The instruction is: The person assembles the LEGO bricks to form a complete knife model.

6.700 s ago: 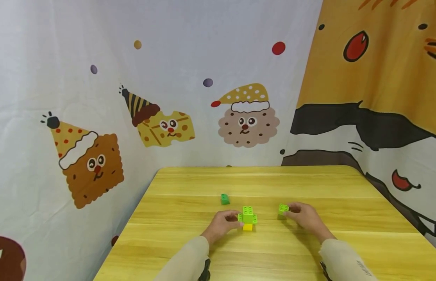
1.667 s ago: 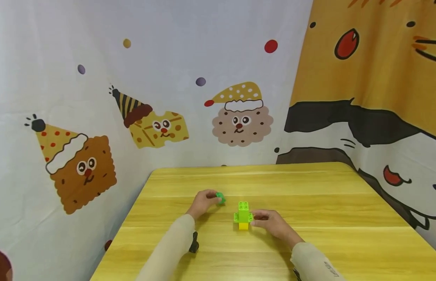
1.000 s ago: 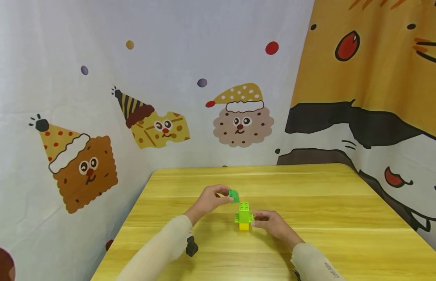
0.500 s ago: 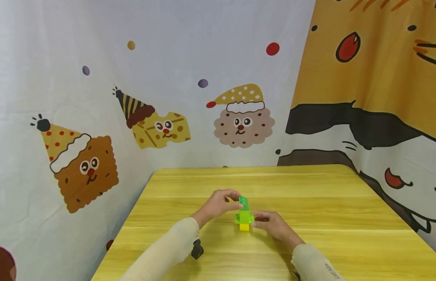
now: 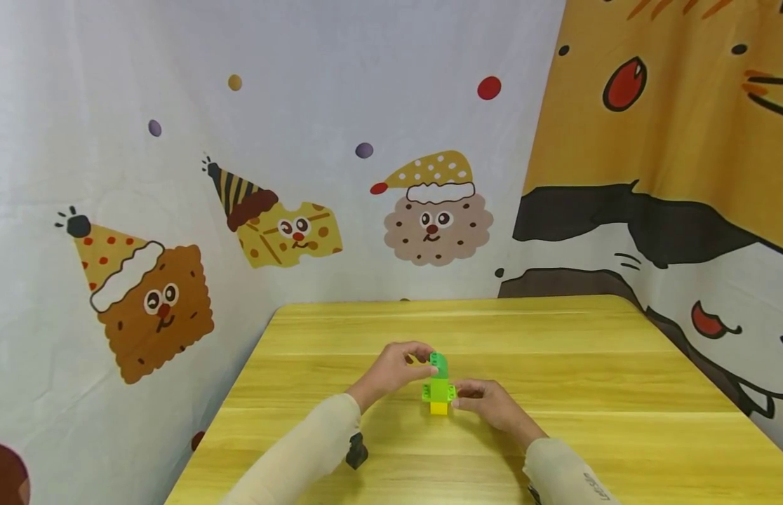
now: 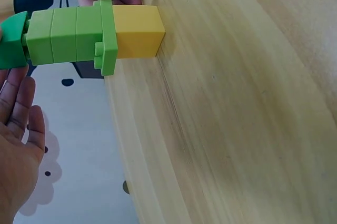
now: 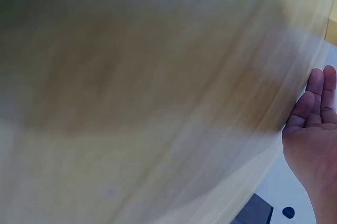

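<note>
A small stack of toy building bricks stands upright on the table. At its base is a yellow brick [image 6: 139, 31], with a flat lime-green plate [image 6: 109, 50] across it and several lime-green bricks [image 6: 63, 34] above. My left hand [image 5: 391, 370] pinches a dark green curved brick [image 5: 442, 366] at the top of the stack. In the left wrist view, studs show in a narrow gap under this curved brick. My right hand [image 5: 489, 403] holds the right end of the plate between thumb and fingers. In the right wrist view its fingers [image 7: 315, 81] are partly cut off.
The wood-grain table [image 5: 556, 337] extends around the stack on all sides. Behind it hangs a white cloth [image 5: 303, 105] printed with cartoon snacks and animals. A black wrist device [image 5: 356, 450] sits under my left sleeve.
My right hand's lime-green brick went onto the stack, and that hand moved to the plate. My left hand picked up the dark green curved brick and brought it right, onto the stack's top.
</note>
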`<move>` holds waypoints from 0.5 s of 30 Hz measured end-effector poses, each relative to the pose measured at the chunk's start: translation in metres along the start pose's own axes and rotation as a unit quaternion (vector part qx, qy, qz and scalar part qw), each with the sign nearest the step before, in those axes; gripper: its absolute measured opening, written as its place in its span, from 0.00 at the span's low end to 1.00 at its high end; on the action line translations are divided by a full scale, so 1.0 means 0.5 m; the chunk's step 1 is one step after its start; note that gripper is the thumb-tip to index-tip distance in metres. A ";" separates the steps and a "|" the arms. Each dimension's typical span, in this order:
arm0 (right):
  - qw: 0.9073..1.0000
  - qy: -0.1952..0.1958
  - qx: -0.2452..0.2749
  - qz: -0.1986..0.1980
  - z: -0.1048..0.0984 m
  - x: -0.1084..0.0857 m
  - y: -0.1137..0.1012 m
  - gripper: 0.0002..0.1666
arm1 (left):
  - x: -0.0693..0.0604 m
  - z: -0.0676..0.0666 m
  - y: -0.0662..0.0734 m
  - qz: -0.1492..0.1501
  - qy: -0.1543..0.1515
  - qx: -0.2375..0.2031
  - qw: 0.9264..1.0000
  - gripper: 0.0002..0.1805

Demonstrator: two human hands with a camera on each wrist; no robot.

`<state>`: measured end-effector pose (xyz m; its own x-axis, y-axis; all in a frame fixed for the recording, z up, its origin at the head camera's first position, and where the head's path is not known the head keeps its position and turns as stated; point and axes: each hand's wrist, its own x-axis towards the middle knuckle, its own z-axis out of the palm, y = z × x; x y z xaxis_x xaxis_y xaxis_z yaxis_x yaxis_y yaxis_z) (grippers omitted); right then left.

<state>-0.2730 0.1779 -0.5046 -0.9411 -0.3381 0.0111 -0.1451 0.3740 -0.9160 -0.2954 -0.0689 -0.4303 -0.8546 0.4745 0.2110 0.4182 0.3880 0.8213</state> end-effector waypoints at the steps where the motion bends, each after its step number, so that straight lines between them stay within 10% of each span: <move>1: 1.000 0.000 0.001 0.001 0.000 0.000 0.001 0.22 | 0.000 0.000 -0.001 0.001 0.000 0.000 1.000 0.13; 15: 1.000 0.004 -0.008 0.009 0.000 0.001 0.000 0.26 | 0.003 -0.001 -0.004 0.020 -0.003 0.049 0.999 0.16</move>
<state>-0.2736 0.1775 -0.5047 -0.9458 -0.3247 -0.0030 -0.1323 0.3937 -0.9096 -0.2975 -0.0695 -0.4313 -0.8350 0.4955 0.2392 0.4805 0.4448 0.7558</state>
